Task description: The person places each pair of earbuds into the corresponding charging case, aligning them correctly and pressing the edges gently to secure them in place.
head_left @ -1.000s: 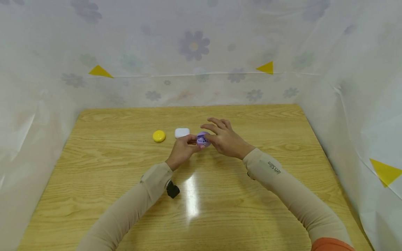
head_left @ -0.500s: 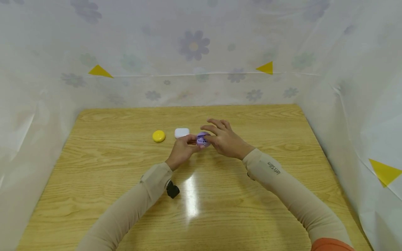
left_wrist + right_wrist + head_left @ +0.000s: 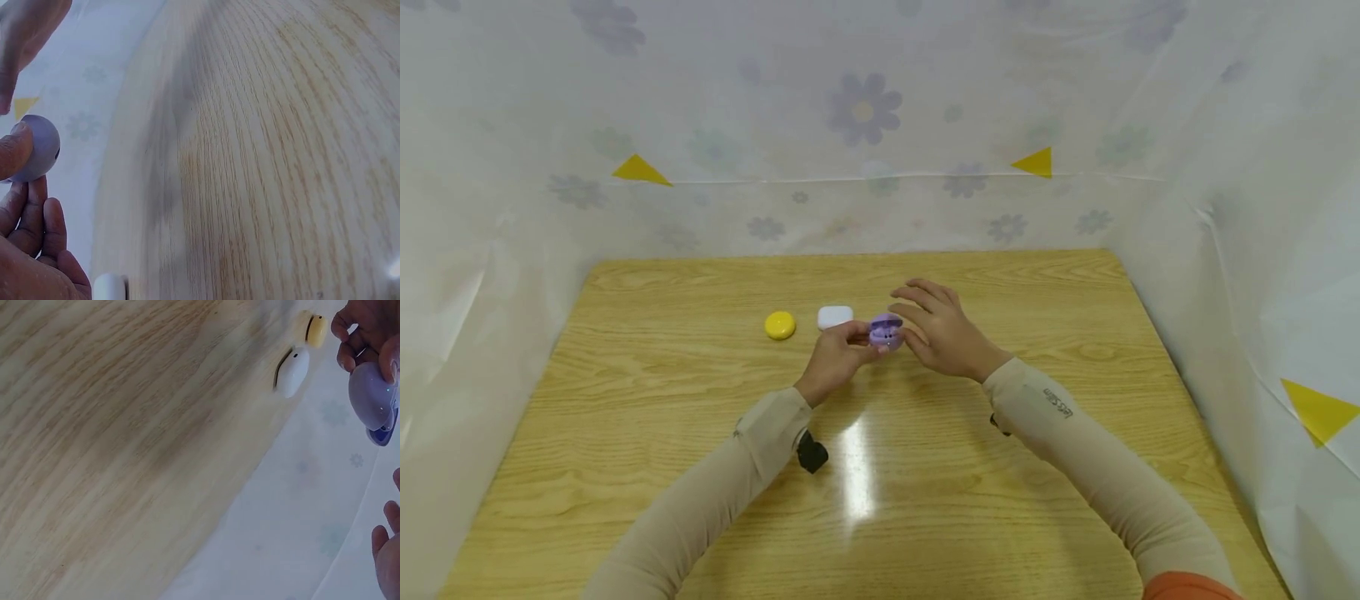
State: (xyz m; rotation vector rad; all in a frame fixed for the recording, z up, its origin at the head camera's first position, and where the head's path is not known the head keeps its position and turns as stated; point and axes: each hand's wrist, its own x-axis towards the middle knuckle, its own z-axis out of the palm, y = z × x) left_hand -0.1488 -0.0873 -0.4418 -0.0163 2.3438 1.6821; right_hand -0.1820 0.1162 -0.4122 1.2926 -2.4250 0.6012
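Observation:
My left hand (image 3: pixel 838 358) holds a small round purple earbud case (image 3: pixel 886 341) above the table, thumb on the near side and fingers beneath and behind. Its lid is raised, and small dark marks show inside, too small to make out fully. From the left wrist, only the case's smooth outer shell (image 3: pixel 44 147) is visible. My right hand (image 3: pixel 951 333) hovers just right of the case with fingers spread and loosely bent. A narrow gap separates it from the case in the left wrist view, and nothing shows between its fingers.
A white earbud case (image 3: pixel 835 317) lies on the wooden table (image 3: pixel 925 500) just behind my left fingers. Farther left is a round yellow case (image 3: pixel 779 326). White flower-patterned sheeting (image 3: pixel 865 208) hangs along the back and both sides.
My right hand has drawn back slightly right, its thumb and fingers leaving the purple case's opening. The lid now stands wider, showing more of the inside. My left hand stays in place.

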